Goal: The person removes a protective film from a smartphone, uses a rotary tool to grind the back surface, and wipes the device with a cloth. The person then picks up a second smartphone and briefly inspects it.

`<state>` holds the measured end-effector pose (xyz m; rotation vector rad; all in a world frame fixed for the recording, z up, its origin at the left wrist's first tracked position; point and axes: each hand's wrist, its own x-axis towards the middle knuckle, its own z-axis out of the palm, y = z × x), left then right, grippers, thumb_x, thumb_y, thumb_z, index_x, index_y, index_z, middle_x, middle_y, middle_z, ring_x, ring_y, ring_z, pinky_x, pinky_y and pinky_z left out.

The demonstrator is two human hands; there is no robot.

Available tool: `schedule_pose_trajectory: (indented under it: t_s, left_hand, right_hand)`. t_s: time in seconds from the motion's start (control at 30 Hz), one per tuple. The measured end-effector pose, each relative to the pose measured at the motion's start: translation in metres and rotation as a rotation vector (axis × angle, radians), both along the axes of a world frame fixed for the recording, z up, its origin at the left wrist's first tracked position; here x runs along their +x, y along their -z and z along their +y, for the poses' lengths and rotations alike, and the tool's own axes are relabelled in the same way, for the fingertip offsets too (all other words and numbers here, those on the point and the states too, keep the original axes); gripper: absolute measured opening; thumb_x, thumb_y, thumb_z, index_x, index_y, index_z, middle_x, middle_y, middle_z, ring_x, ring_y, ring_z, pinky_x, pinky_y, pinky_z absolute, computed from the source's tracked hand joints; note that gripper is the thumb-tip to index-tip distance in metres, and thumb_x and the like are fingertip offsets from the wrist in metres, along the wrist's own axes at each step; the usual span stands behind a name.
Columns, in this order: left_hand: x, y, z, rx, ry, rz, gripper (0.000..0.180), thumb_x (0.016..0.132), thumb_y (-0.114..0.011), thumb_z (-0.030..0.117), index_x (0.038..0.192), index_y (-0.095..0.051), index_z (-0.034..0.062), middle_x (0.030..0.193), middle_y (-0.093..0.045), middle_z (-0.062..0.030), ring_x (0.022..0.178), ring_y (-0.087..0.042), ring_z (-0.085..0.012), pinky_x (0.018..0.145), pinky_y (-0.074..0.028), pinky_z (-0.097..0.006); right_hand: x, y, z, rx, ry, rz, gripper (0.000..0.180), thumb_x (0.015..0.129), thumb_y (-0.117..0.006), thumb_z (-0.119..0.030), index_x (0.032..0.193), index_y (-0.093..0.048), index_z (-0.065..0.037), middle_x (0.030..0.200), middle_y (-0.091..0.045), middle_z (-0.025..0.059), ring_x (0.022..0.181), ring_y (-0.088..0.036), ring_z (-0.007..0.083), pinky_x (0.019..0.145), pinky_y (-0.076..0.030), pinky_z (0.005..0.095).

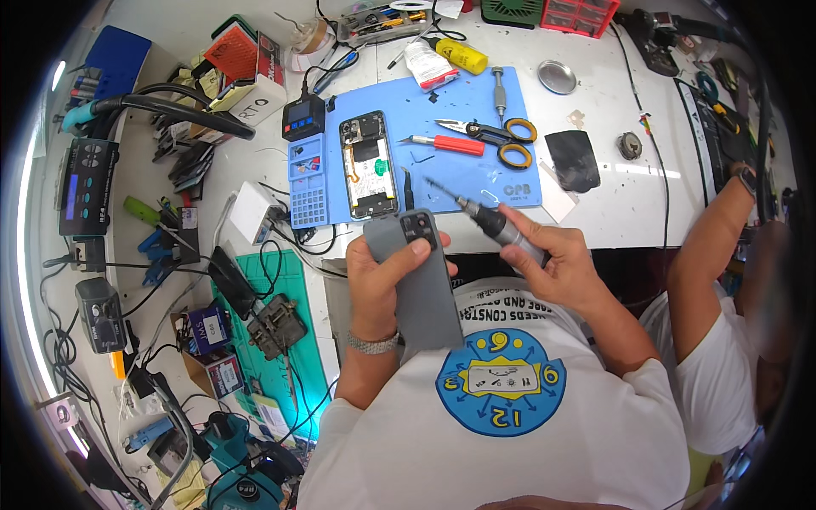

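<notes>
From my remote seat, I have the left hand point(374, 274) gripping a flat grey rectangular phone point(425, 302) before the white T-shirt point(382, 442), camera end toward the blue rectangular mat point(374, 92), long axis slanting down-right; the right hand point(559, 262) grips a black-and-silver cylindrical screwdriver point(493, 224), tip up-left.

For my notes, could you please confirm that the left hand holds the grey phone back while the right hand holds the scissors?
Not quite: the head view shows the right hand holding a thin-tipped tool; the scissors lie on the blue mat. The rest is right.
</notes>
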<state>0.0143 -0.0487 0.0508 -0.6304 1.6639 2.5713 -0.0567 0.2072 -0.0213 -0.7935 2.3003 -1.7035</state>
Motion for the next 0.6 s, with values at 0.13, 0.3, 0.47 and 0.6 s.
schedule_pose_trajectory:
  t_s: [0.13, 0.3, 0.47, 0.6]
  left_hand:
    - [-0.004, -0.008, 0.008, -0.002, 0.014, 0.009, 0.025, 0.096, -0.075, 0.006, 0.116, -0.072, -0.0087, 0.101, -0.08, -0.0235, 0.079, -0.081, -0.0292, 0.069, -0.068, -0.039]
    - [-0.012, 0.013, 0.014, 0.013, -0.037, 0.068, 0.024, 0.103, -0.073, 0.009, 0.122, -0.07, -0.0056, 0.106, -0.079, -0.0216, 0.086, -0.081, -0.0299, 0.072, -0.069, -0.04]
    - [-0.034, 0.029, 0.001, 0.291, -0.293, 0.324, 0.038, 0.115, -0.06, 0.025, 0.145, -0.054, 0.0022, 0.13, -0.07, -0.0228, 0.109, -0.077, -0.0407, 0.095, -0.065, -0.053]
    - [-0.032, 0.021, 0.0, 0.228, -0.261, 0.364, 0.051, 0.116, -0.058, 0.023, 0.161, -0.041, 0.0056, 0.132, -0.067, -0.0216, 0.114, -0.075, -0.0422, 0.1, -0.063, -0.061]
  right_hand:
    - [-0.008, -0.008, -0.006, -0.043, 0.097, -0.159, 0.071, 0.098, -0.086, -0.025, 0.159, -0.057, -0.005, 0.095, -0.08, 0.0114, 0.085, -0.063, 0.0061, 0.078, -0.053, 0.0258]
    - [-0.007, -0.031, -0.011, -0.18, -0.005, -0.28, 0.083, 0.097, -0.088, -0.035, 0.16, -0.048, 0.0, 0.102, -0.077, 0.0098, 0.09, -0.068, 0.0101, 0.083, -0.053, 0.0245]
    - [-0.004, -0.051, -0.006, 0.032, -0.03, -0.396, 0.062, 0.106, -0.076, -0.035, 0.153, -0.054, -0.002, 0.092, -0.075, 0.0107, 0.075, -0.062, 0.0098, 0.069, -0.048, 0.0266]
    - [0.01, -0.032, -0.007, -0.011, -0.008, -0.243, 0.057, 0.106, -0.076, -0.031, 0.154, -0.058, -0.006, 0.087, -0.074, 0.0102, 0.064, -0.051, 0.0084, 0.06, -0.043, 0.0308]
